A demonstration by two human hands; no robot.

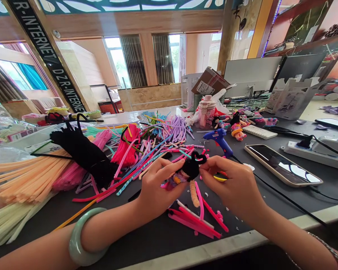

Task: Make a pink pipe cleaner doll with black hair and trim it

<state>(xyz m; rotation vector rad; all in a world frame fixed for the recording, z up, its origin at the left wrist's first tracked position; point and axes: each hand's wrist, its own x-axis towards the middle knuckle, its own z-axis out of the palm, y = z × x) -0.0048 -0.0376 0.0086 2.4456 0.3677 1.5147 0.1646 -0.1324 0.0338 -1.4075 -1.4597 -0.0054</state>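
Observation:
Between my hands is a small pipe-cleaner doll (189, 170) with a black fuzzy head and a purple and pink body. My left hand (160, 180) is closed around the doll's body, thumb and fingers pinching it from the left. With thumb and forefinger, my right hand (228, 178) pinches the end of a black pipe cleaner (202, 158) that loops up from the head. A peach pipe-cleaner piece (194, 194) hangs below the doll. Under my hands lie cut red and pink pipe cleaners (197, 221).
Pipe-cleaner bundles in black (84, 150), peach (30, 176) and pink (126, 144) fill the left. Behind my hands lies a blue glue gun (220, 140). To the right are a phone (281, 165) and a power strip (321, 150); finished dolls (236, 125) and a pink bottle (207, 112) stand farther back.

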